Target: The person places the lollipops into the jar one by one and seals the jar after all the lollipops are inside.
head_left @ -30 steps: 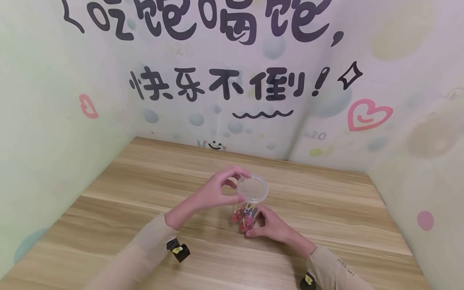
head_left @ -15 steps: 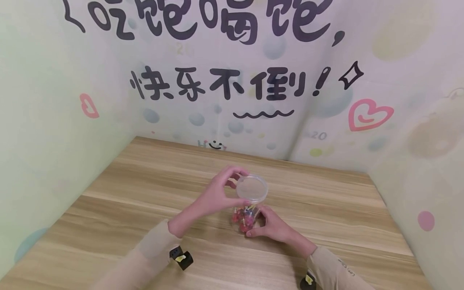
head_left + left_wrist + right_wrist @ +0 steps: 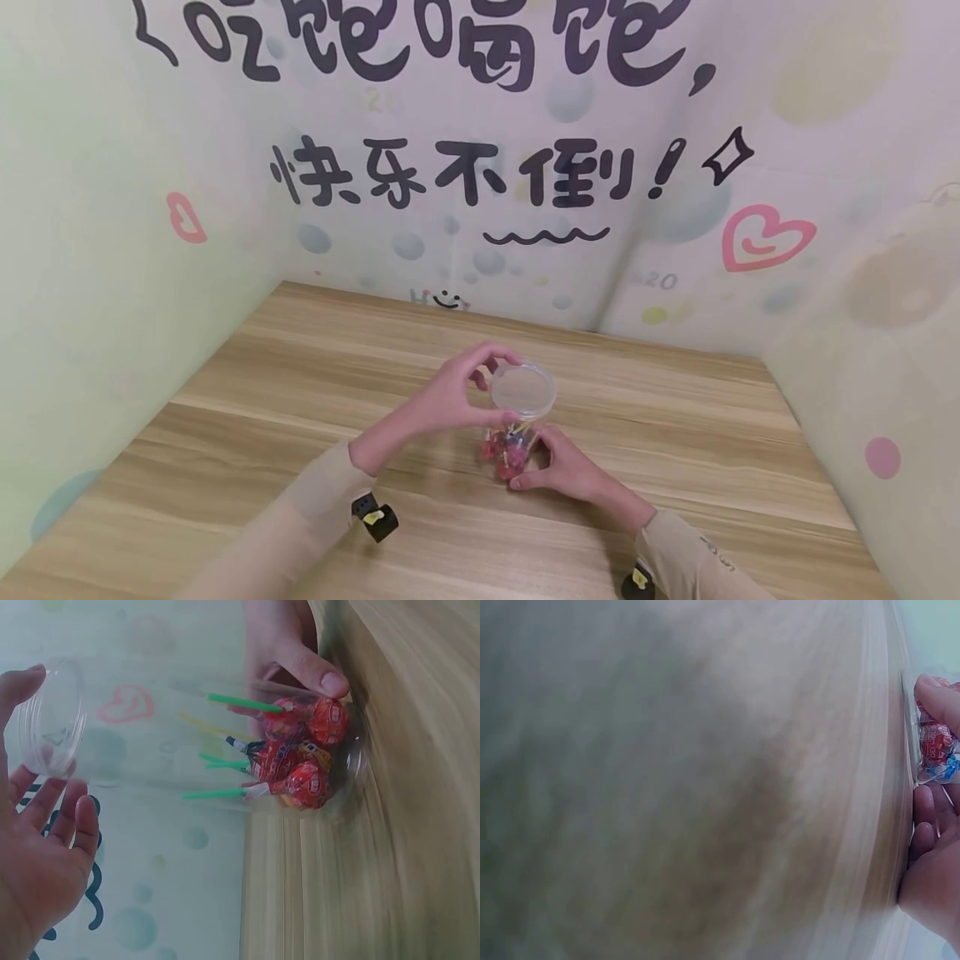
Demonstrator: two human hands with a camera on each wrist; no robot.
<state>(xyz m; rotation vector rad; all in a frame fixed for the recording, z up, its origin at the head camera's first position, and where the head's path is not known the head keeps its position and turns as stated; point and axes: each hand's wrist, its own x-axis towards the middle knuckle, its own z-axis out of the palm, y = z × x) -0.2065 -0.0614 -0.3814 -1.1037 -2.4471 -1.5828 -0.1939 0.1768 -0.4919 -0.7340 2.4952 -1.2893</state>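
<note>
A tall clear plastic jar [image 3: 165, 712] stands upright on the wooden table, with several lollipops [image 3: 304, 750] in red wrappers at its bottom, their green and yellow sticks pointing up. A clear round lid [image 3: 523, 390] tops the jar. My left hand [image 3: 448, 396] grips the lid's rim between thumb and index finger, and its other fingers curl beside the jar. Low on the jar, my right hand [image 3: 562, 468] holds the wall between thumb and fingers, near the table. Only the right hand's edge shows in the right wrist view, along with some red wrappers.
The wooden table [image 3: 300, 358] reaches back to a printed wall [image 3: 420, 225] with black lettering. Side walls rise at left and right. A small black device [image 3: 375, 518] sits on the left wrist, and another [image 3: 638, 581] on the right.
My left hand shifts very slightly around the lid's rim. The jar and my right hand stay in place.
</note>
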